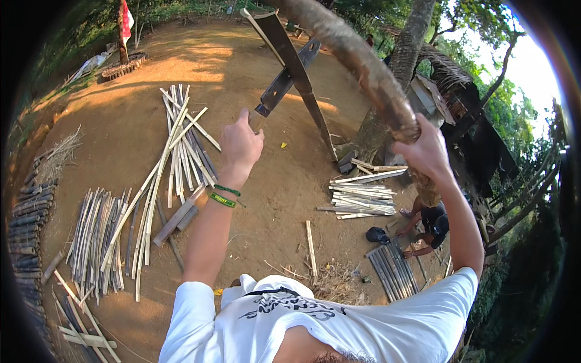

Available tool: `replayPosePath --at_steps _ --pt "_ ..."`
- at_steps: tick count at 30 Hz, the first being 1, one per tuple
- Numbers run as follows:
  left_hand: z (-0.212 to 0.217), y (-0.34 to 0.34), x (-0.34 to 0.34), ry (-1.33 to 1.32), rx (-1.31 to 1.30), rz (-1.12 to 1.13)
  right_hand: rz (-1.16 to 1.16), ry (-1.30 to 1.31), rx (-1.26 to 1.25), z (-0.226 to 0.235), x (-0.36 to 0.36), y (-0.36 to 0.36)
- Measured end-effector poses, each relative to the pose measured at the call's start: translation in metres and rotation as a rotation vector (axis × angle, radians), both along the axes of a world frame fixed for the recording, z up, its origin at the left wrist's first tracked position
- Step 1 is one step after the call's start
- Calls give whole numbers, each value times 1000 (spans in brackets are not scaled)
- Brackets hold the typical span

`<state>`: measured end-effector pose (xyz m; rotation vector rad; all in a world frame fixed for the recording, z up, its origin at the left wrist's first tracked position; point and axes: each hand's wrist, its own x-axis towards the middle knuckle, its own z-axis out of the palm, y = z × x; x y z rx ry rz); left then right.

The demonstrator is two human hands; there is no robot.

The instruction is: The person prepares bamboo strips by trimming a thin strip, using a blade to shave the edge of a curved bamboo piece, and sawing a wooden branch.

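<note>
Brown earth yard [272,206] beneath a blade [276,92]

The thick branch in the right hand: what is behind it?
Behind the thick branch, a tree trunk shows on either side, with brown dirt ground at left. The stretch of trunk that the branch crosses is covered.

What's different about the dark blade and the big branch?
The blade looks flat; the branch is thick and rounded. The blade looks straight; the branch looks bent. The blade is dark; the branch is mottled brown. Both are held: blade in the left hand, branch in the right hand.
</note>
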<state>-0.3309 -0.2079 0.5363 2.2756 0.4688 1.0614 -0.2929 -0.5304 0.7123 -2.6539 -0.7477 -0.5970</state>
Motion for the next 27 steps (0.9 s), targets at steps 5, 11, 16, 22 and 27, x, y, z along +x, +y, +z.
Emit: replayPosePath --at_steps 5,11,16,22,27 --pt "-3 7 -10 1 1 -4 311 -140 415 65 -37 17" --pt "0 -2 1 12 -48 -65 148 -93 118 -4 -2 21" --pt "-49 -6 11 262 4 -40 -90 215 -149 -40 20 18" --pt "-41 -18 31 211 -10 -31 289 -155 279 38 -3 28" --pt "-28 -34 51 163 18 -25 497 -272 521 -8 25 21"
